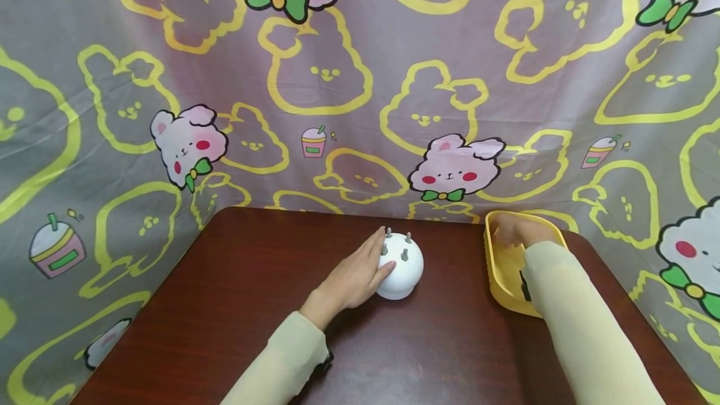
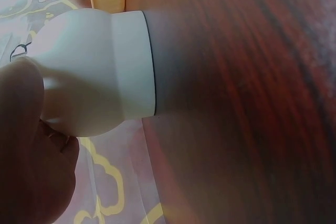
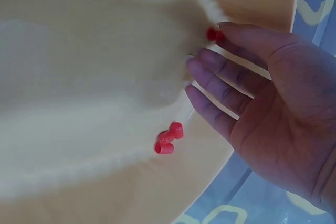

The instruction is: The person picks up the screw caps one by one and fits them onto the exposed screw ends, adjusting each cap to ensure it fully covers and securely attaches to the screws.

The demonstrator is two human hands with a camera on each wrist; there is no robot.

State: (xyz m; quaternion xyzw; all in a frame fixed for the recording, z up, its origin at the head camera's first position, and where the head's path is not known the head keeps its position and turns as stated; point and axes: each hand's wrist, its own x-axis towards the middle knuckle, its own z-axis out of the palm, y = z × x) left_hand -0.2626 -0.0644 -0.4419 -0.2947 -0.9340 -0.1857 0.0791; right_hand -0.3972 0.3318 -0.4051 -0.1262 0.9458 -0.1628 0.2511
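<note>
A white rounded dome [image 1: 400, 275] stands on the table, its narrower base down, with several grey metal prongs [image 1: 404, 255] sticking up from its top. My left hand [image 1: 355, 274] holds it from the left, thumb at the front and fingers along the far side. In the left wrist view the dome [image 2: 89, 72] shows side-on. My right hand [image 1: 514, 230] reaches into the yellow basket [image 1: 494, 277]. In the right wrist view it pinches a small hollow red cap [image 3: 214, 34] between thumb and index finger. Several more red caps [image 3: 166, 138] lie together in the basket below the fingers.
The dark reddish-brown table [image 1: 253, 292] runs back to a patterned cloth [image 1: 349, 142] hanging behind and at both sides. The basket's raised wall stands around my right hand, near the table's back right corner.
</note>
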